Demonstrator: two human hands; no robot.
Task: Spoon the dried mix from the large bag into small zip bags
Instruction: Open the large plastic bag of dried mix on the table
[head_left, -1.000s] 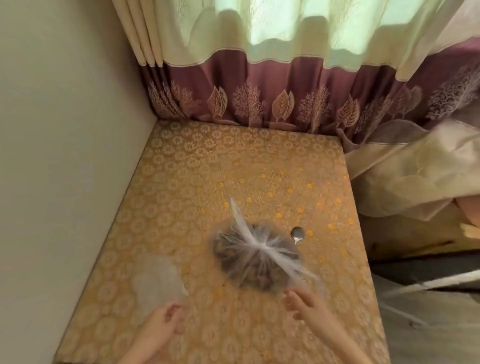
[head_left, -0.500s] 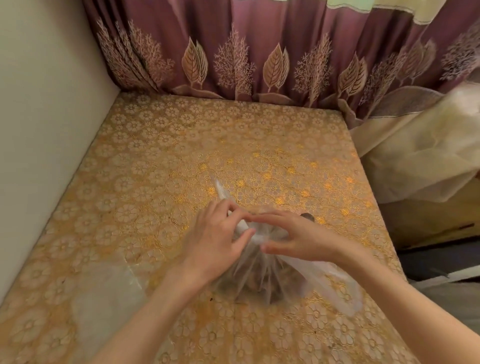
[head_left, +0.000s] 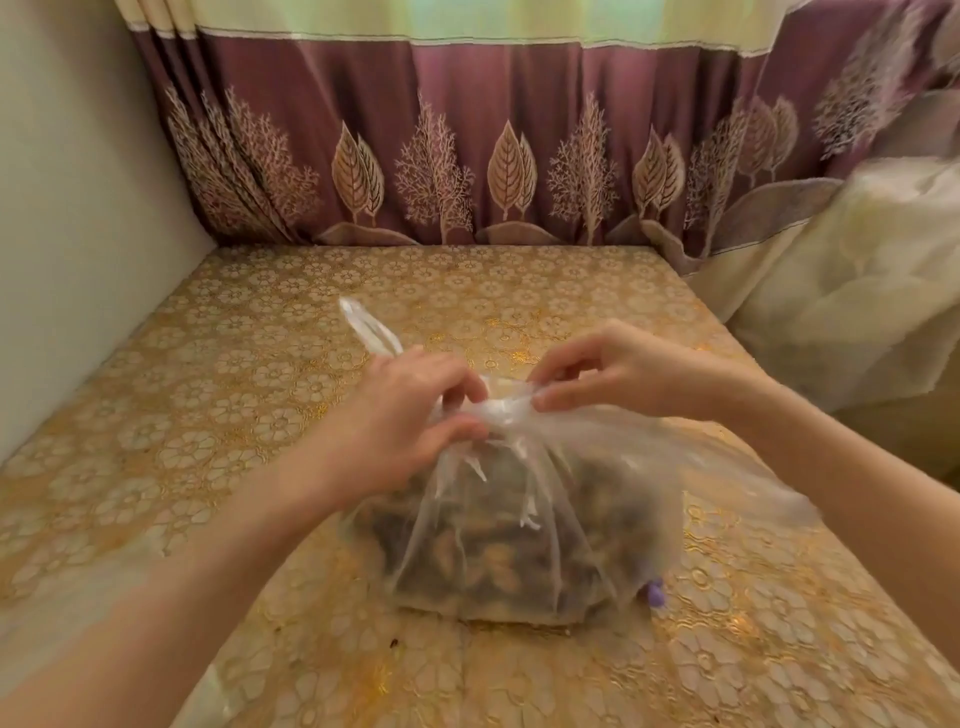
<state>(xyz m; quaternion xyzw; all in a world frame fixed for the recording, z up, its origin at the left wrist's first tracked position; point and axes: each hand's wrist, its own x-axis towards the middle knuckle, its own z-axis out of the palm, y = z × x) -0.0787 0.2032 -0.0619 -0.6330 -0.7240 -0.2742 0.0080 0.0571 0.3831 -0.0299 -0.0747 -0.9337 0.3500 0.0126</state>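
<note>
Clear plastic large bag (head_left: 498, 535), knotted, brown dried mix (head_left: 483, 561)

A flat surface covered by a golden-yellow cloth with a cream floral lace pattern (head_left: 260, 374) is seen. Directly on it, below the fingers (head_left: 457, 387) of both hands, a large clear plastic bag of brown dried mix (head_left: 498, 551) is set. A small purple object (head_left: 655, 595), partly hidden, is found touching the bag's base, below and right of the fingers. A pale translucent sheet (head_left: 130, 577) lies flat, well left of them.
</note>
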